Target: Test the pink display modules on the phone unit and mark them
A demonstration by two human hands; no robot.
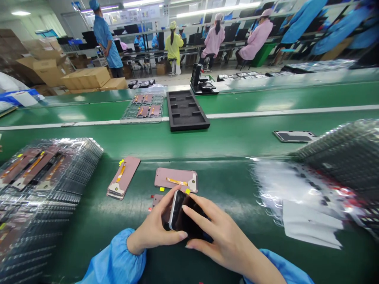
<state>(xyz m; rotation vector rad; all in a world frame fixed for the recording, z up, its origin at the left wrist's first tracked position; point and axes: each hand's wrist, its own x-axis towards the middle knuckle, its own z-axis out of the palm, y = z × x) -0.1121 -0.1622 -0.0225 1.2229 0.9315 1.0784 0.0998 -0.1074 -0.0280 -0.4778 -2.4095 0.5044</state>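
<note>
Device with dark face and pale side edge point(187, 221) is held tilted between two hands, over the near part of the green desk point(225, 177). Fingers of the left hand point(161, 227) are clamped around its left side. Fingers of the right hand point(220, 227) are also closed on it, pressing the dark face and the lower edge. Just beyond the hands lies one pinkish panel point(161, 176) with orange ribbon; similar panels point(130, 169) lie to its left. Clear trays point(89, 152) are stacked at far left, white sheets point(310, 227) at right.
</note>
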